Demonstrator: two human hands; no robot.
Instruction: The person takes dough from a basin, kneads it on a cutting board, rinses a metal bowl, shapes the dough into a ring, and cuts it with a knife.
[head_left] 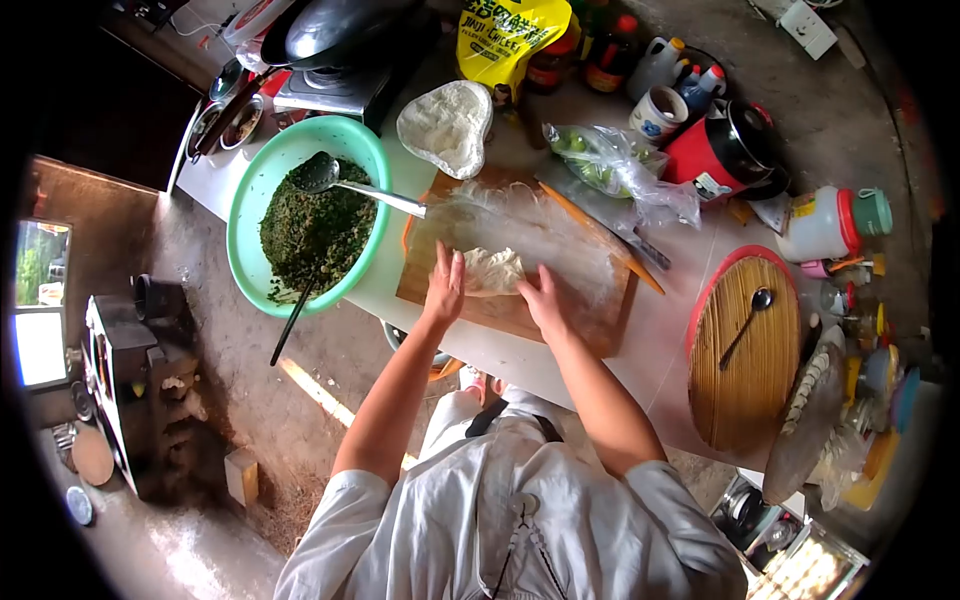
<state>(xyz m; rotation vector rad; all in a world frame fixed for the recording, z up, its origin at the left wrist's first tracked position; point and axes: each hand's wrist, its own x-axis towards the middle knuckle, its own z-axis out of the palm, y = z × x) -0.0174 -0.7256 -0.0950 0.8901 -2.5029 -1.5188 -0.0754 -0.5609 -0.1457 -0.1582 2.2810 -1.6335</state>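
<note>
A pale, rough lump of dough (492, 271) lies on the floured wooden board (590, 318), between my two hands. My left hand (446, 285) is at the dough's left end, fingers apart and pointing up. At the right end, my right hand (543, 300) touches the dough with its fingers spread. Neither hand is wrapped round it. A wooden rolling pin (603, 238) lies slanted across the board's upper right, with a knife (645, 250) beside it.
Left of the board is a green basin (240, 200) of chopped green filling (310, 235) with a ladle. Behind stand a flour bowl (445, 125), a bag of green vegetables (610, 165) and a red cooker (705, 160). A round slatted tray (745, 370) holds a spoon at right.
</note>
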